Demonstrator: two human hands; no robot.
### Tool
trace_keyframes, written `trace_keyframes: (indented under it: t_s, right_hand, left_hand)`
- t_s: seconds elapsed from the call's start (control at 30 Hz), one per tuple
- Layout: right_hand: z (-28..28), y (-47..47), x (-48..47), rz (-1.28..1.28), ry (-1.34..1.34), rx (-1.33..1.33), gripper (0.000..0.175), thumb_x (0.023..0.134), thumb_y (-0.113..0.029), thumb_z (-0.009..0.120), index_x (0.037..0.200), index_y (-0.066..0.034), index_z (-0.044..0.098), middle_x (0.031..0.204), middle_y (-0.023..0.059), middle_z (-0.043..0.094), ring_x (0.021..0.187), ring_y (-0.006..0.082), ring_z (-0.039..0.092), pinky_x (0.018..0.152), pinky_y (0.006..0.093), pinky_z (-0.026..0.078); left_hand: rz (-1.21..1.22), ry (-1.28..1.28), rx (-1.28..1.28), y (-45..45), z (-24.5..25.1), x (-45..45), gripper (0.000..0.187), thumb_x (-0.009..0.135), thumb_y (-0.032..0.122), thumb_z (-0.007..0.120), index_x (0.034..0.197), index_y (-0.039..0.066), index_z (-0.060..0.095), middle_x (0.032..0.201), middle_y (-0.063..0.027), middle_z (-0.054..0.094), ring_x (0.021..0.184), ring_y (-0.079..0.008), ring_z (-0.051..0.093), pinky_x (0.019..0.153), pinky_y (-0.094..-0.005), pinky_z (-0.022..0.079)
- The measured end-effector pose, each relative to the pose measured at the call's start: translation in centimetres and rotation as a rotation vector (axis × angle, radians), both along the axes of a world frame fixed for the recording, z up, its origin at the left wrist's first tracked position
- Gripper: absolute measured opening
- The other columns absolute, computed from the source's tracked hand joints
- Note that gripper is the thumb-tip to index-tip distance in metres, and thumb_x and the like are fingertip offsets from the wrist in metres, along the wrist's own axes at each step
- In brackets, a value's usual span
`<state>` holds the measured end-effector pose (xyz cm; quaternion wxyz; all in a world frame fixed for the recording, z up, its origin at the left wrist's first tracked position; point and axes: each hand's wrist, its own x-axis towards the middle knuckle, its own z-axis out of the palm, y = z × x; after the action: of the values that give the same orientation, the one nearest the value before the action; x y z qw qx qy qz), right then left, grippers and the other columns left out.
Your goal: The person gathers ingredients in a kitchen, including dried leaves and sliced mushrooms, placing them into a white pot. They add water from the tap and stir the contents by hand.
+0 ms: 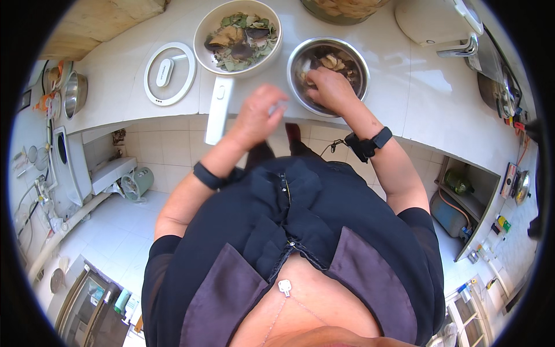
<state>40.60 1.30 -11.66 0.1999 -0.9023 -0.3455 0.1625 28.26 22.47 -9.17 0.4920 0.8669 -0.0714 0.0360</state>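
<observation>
My right hand [333,90] reaches into a stainless steel bowl [296,93], its fingertips down among brown and pale dried pieces [333,62] that look like mushrooms. Whether the fingers grip a piece is hidden. Blurred by motion, my left hand [263,113] hovers between the bowl and a cream pan [200,56], near the counter's front edge; I cannot tell if anything is in it. Green dried leaves [236,65] fill the pan, with larger brown and dark pieces [230,37] lying on top. The pan's white handle [218,110] juts over the counter edge.
A glass lid [187,78] with a white rim lies left of the pan. At the back stands a glass bowl [338,17] of pale brown pieces. A white appliance [427,21] with a metal handle is at back right. Another steel bowl [76,95] sits far left.
</observation>
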Motion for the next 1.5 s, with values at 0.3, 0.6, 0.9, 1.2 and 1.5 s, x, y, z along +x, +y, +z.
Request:
trace_keyframes:
  t_s: [0.3, 0.6, 0.9, 1.2, 1.5]
  right_hand:
    - [-0.4, -0.4, 0.1, -0.207, 0.067, 0.241, 0.021, 0.083, -0.014, 0.063, 0.099, -0.0019, 0.068, 0.087, 0.014, 0.068, 0.075, 0.0273, 0.069, 0.069, 0.04, 0.055]
    - [1.8, -4.3, 1.7, -0.662, 1.256, 0.915, 0.022, 0.097, -0.008, 0.054, 0.119, -0.0075, 0.058, 0.102, 0.0072, 0.067, 0.086, 0.0156, 0.069, 0.072, 0.0243, 0.056]
    - [1.7, -3.6, 0.6, -0.667, 1.245, 0.931, 0.013, 0.102, -0.018, 0.057, 0.111, -0.0088, 0.058, 0.103, 0.0069, 0.067, 0.09, 0.0148, 0.068, 0.073, 0.0235, 0.056]
    - [1.1, -3.3, 2.0, -0.212, 0.06, 0.271, 0.015, 0.082, -0.015, 0.073, 0.091, -0.0053, 0.066, 0.086, 0.0093, 0.068, 0.078, 0.0221, 0.067, 0.068, 0.0352, 0.052]
    - [-1.6, -1.7, 0.8, -0.114, -0.201, -0.026, 0.016, 0.081, -0.014, 0.066, 0.096, -0.0085, 0.069, 0.087, 0.0157, 0.069, 0.078, 0.0351, 0.067, 0.071, 0.044, 0.054]
  left_hand:
    - [0.007, 0.024, 0.0, 0.2, -0.2, -0.8, 0.016, 0.086, 0.002, 0.067, 0.101, 0.003, 0.067, 0.097, -0.0109, 0.064, 0.08, -0.0235, 0.064, 0.069, -0.0333, 0.054]
    - [0.006, 0.121, 0.009, 0.5, -0.4, -1.4, 0.014, 0.087, 0.003, 0.066, 0.101, 0.003, 0.067, 0.097, -0.0115, 0.064, 0.081, -0.0242, 0.065, 0.072, -0.0346, 0.054]
    - [0.022, 0.184, -0.061, 0.4, -0.6, -1.9, 0.015, 0.088, 0.003, 0.066, 0.102, 0.002, 0.067, 0.098, -0.0117, 0.064, 0.082, -0.0226, 0.066, 0.071, -0.0332, 0.053]
    - [0.059, 0.159, -0.031, 1.4, -1.3, -2.9, 0.014, 0.084, 0.005, 0.068, 0.099, 0.005, 0.067, 0.096, -0.0125, 0.065, 0.076, -0.0255, 0.066, 0.068, -0.0357, 0.054]
    - [0.025, 0.212, -0.009, 1.6, -2.2, -3.6, 0.014, 0.089, 0.0, 0.064, 0.103, 0.0, 0.066, 0.098, -0.01, 0.062, 0.07, -0.017, 0.067, 0.065, -0.0279, 0.055]
